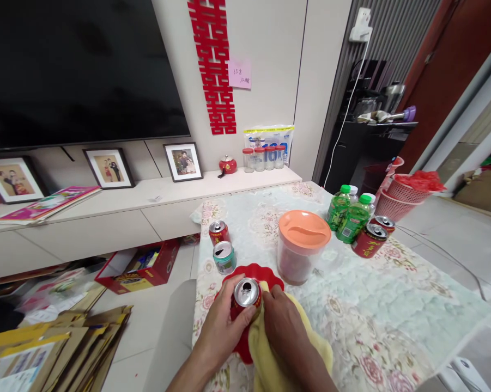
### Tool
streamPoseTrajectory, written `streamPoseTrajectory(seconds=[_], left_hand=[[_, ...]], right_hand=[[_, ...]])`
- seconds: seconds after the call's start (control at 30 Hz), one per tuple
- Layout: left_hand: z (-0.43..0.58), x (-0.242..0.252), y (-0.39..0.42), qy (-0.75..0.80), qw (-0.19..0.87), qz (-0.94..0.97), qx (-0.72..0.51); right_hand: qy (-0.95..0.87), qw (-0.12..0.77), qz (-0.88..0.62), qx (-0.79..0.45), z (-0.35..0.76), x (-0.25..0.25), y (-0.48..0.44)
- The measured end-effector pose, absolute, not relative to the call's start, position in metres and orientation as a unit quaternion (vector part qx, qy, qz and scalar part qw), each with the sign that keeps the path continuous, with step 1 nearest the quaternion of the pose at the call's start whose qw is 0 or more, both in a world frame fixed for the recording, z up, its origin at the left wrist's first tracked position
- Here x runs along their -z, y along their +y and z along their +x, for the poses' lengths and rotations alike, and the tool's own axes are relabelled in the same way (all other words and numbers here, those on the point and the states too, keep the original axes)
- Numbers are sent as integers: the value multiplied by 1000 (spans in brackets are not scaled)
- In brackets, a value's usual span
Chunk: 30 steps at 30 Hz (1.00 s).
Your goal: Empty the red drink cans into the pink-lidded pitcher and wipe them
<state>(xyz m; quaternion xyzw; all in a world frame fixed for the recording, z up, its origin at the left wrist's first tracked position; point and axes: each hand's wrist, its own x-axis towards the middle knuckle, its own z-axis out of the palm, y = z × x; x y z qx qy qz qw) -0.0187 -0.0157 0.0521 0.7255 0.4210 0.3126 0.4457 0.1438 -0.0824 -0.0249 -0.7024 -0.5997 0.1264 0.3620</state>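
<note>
Head view: the left hand (223,321) is wrapped around a red drink can (246,294), its fingers along the left side and its thumb pressed to the near side. The can's silver top faces up, with a dark opening in it. The right hand (284,321) is curled tight, pinching a bunched yellow cloth (321,348) whose edge meets the right side of the can. Both hands are over a red dish (270,275) with a scalloped rim, at the near left of the bench (351,305); whether the can's base rests on the dish is hidden.

The bench wears a pale, quilted floral cover. Just beyond the dish, to the left, a teal can (224,258) stands upright, with a red-and-gold can (219,233) just behind it. To the far right of the dish is a clear tub (298,264) with an orange lid (304,230). On the far right of the bench, green bottles (353,218) stand close together, and two dark red cans (369,243) are beside them. Beyond the bench, four red-lidded jars (265,159) line a white cabinet (163,218).
</note>
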Motion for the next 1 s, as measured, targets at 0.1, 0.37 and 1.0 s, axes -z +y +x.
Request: streamPoseTrajectory(seconds=[0.1,0.37,1.0], left_hand=[[-14,-58,-20,440,460,708,-306],[-11,-51,-26,450,467,700,-299],[-21,-46,-21,426,452,727,-290]], right_hand=[[-607,372,-688,-138,147,11,-85],[-628,459,-609,-156,157,-21,-92],[-620,429,-637,-157,158,-12,-93]])
